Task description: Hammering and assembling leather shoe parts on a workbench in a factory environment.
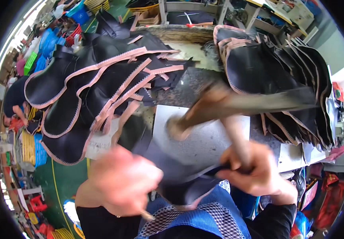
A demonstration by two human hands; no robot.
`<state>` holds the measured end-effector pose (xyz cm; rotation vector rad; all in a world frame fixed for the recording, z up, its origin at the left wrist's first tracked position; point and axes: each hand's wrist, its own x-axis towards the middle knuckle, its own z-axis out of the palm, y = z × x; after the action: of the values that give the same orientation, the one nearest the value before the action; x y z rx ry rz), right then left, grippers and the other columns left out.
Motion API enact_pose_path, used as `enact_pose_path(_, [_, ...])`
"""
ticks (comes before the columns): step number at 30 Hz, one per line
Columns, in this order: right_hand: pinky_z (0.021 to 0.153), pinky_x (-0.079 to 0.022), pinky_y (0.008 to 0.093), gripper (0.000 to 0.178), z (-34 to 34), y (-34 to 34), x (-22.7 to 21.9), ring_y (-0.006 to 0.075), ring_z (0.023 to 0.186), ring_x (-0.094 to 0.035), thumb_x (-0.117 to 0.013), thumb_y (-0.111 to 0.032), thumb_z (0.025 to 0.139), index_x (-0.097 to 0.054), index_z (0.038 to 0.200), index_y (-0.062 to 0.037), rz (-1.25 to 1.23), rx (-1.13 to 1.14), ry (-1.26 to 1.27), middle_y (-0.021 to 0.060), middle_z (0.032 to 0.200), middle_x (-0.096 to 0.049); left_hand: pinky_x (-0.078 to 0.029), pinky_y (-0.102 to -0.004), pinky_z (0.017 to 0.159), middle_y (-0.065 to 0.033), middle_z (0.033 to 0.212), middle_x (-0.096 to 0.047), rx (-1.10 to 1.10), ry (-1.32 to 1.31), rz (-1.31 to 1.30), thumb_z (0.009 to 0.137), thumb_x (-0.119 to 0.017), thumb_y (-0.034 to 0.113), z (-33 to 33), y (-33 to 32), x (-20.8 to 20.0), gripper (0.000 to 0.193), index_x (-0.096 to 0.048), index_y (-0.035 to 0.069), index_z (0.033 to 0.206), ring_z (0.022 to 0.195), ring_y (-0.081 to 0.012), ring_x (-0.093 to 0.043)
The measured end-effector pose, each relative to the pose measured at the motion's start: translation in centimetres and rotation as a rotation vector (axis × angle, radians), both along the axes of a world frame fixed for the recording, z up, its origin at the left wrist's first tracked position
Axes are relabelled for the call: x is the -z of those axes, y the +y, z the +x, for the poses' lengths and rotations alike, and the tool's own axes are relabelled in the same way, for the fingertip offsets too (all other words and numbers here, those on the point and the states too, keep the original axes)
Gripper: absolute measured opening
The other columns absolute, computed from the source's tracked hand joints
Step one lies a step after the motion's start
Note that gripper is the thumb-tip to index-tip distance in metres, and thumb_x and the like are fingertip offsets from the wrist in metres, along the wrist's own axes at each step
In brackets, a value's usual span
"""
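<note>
My right hand [251, 169] is closed around the handle of a hammer [239, 143] in front of me. The hammer's long, worn head, blurred by motion, hangs over a pale metal plate [204, 147]. A black leather shoe upper piece [192, 187] sags over the near edge, in front of my apron; its right end meets the fingers of my right hand. My left hand [124, 179], strongly blurred, is closed left of that piece. A thin light-brown stick [147, 215] pokes out below it; the stick's other end is hidden.
Black leather uppers with pink zigzag-cut edges [60, 115] lie in overlapping layers at left. Another stack of black uppers [267, 67] stands at right. Behind the plate is a dark worn slab [184, 87]. A person [16, 99] sits at far left.
</note>
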<state>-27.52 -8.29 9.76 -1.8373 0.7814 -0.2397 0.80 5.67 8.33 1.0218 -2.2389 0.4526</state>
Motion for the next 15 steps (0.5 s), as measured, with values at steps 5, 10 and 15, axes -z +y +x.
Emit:
enact_pose_path(5, [0.053, -0.04, 0.0209, 0.024, -3.1, -6.3, -5.1, 0.0039, 0.058, -0.051, -0.077, -0.002, 0.078, -0.058, 0.091, -0.0054, -0.516, 0.663, -0.004, -0.0031, 0.068, -0.051, -0.055, -0.0378, 0.09, -0.0244, 0.12, -0.061, -0.124, 0.623, 0.054, 0.089, -0.064, -0.003, 0.8, -4.3, 2.6, 0.021, -0.045, 0.004, 0.088, 0.105, -0.0325, -0.066])
enact_pose_path(10, [0.05, -0.041, 0.0257, 0.023, -12.4, -21.9, 0.9, 0.0092, 0.055, -0.049, -0.072, -0.013, 0.087, -0.05, 0.088, -0.0058, -0.721, 0.661, 0.184, -0.0004, 0.068, -0.047, -0.025, -0.0546, 0.119, -0.0273, 0.149, -0.041, -0.072, 0.185, 0.628, 0.096, -0.06, 0.037, -7.3, -4.9, 16.6, 0.066, -0.042, -0.006, 0.143, 0.14, -0.0429, -0.039])
enact_pose_path(15, [0.045, -0.037, 0.021, 0.024, -21.9, -28.4, 8.3, 0.0063, 0.052, -0.052, -0.073, -0.014, 0.088, -0.049, 0.084, -0.0112, -0.572, 0.819, 0.043, -0.0041, 0.067, -0.049, -0.051, -0.0483, 0.077, -0.0207, 0.089, -0.062, 0.655, 0.417, 0.894, 0.093, -0.064, 0.026, -12.8, -3.1, 16.5, 0.027, -0.055, 0.001, 0.098, 0.089, -0.0392, -0.062])
